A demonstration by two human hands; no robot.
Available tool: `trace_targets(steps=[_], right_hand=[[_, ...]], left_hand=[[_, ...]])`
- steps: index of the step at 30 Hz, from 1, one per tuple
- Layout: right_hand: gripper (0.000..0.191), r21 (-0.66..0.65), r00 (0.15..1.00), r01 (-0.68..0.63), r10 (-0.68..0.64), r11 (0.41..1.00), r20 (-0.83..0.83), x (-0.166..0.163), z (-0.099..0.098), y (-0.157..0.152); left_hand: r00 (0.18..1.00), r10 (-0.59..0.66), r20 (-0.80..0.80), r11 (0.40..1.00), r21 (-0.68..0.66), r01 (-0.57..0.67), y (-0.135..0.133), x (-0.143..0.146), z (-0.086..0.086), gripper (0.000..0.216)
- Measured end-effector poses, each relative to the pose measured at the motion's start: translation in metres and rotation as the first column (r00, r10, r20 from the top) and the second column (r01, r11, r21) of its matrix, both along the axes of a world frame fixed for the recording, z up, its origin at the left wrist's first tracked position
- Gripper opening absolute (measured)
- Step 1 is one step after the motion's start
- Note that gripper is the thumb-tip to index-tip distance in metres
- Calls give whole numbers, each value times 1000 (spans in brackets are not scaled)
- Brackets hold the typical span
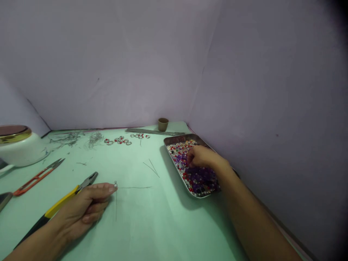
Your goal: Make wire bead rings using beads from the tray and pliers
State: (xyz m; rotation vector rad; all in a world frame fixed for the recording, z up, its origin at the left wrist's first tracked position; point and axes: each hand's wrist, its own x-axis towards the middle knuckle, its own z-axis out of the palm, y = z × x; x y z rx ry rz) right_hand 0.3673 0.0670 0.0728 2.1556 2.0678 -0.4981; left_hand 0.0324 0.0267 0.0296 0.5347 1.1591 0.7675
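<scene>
My left hand rests on the green table and pinches a thin wire with a small pearl bead at its top. Yellow-handled pliers lie just behind that hand. My right hand reaches into a metal tray full of red, purple and pearl beads, with its fingers curled down among the beads. What those fingers hold is hidden.
Orange thread snips lie at the left. A white container with a gold rim stands at far left. Finished bead rings, wire bundles, loose wires and a small brown cup lie near the back wall.
</scene>
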Motion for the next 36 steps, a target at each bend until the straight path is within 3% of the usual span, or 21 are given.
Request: trace_targets(steps=[13,20,22,23,25,26,27,29,31,33,36], right_hand=[[20,100,983,33,-50,994,175,-25,-12,3],[15,101,979,-11,-10,995,206,-26,-11,0],[12,135,983,-15,-10,991,184,-28,-1,-3],[9,229,991,18,-47,973,122,-31,5,-6],[9,385,980,142,-75,912,-184,-44,19,-17],[12,402,912,204,-25,892,-409,-55,25,-25],[14,389,769,244,67,888,-635,-68,29,-35],[18,252,336,181,181,951,-924,-101,28,-57],[23,30,-11,-28,29,999,-1000,-136,14,-77],[26,-182,-150,-135,-202,974,-968,-164,-9,-88],[27,-348,-226,-136,-371,927,-901,-184,-43,-90]], left_hand=[[1000,-8,21,1000,-5,8,1,-3,-4,22],[999,-33,-8,999,20,33,-1,0,3,23],[999,-48,-8,998,46,48,-3,2,6,23],[999,-37,-18,998,46,38,-4,2,7,23],[999,-42,-23,998,42,43,-5,3,7,21],[999,-39,-21,998,45,40,-5,3,6,22],[999,-33,-23,998,47,34,-5,2,5,22],[1000,-25,-5,998,49,26,-4,1,3,22],[1000,-12,28,998,61,10,-4,-2,3,21],[998,10,55,997,82,-14,-3,-5,7,20],[997,53,59,989,138,-61,-1,-11,18,18]])
